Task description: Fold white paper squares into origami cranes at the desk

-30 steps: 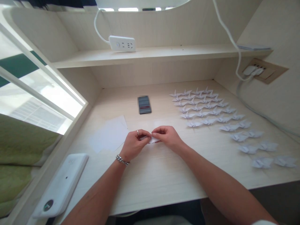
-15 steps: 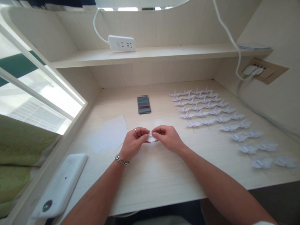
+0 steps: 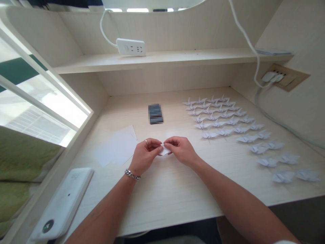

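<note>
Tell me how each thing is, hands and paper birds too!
Left hand: pinching folded paper
Right hand: pinching it too
Folded paper: small, partly hidden
White sheets: flat, unfolded
Paper cranes: folded, in rows
Power strip: visible sockets unused
Plugs: pushed into wall outlet
White device: unclear whether on
Dark pixelated thing: can't tell

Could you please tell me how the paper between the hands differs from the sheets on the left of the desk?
The folded paper is small and compact; the sheets look larger and unfolded. The folded paper is held by the left hand and the right hand, while the sheets lie flat on the desk. Both are white.
</note>
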The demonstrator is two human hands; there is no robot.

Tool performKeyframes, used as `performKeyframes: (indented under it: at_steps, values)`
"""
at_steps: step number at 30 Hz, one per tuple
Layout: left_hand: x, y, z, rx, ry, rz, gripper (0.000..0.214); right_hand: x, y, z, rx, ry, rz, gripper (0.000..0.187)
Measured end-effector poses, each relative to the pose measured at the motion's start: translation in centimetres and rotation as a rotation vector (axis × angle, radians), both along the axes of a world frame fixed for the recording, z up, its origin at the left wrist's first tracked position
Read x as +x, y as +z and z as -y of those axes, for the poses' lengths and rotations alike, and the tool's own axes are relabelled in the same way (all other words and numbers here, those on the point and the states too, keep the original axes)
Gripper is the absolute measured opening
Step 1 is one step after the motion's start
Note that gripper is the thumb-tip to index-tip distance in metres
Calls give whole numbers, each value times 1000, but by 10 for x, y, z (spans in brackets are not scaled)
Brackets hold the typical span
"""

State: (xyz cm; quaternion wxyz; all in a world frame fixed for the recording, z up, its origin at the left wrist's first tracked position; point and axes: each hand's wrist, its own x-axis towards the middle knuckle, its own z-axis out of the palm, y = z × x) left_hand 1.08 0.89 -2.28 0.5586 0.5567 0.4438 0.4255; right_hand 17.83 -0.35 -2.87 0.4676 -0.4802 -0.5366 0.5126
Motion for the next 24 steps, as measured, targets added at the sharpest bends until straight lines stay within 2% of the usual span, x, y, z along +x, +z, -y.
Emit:
performKeyframes:
  at_steps: [8, 13, 24]
  values:
    - [0, 1, 0, 0, 19, -20, 24, -4, -2, 1, -66, 13, -79, 22]
    - [0, 1, -1, -46, 52, 30, 23, -6, -7, -1, -47, -20, -125, 16]
    - [-2, -3, -3, 10, 63, -21, 20, -6, -11, -6, -104, -14, -233, 18]
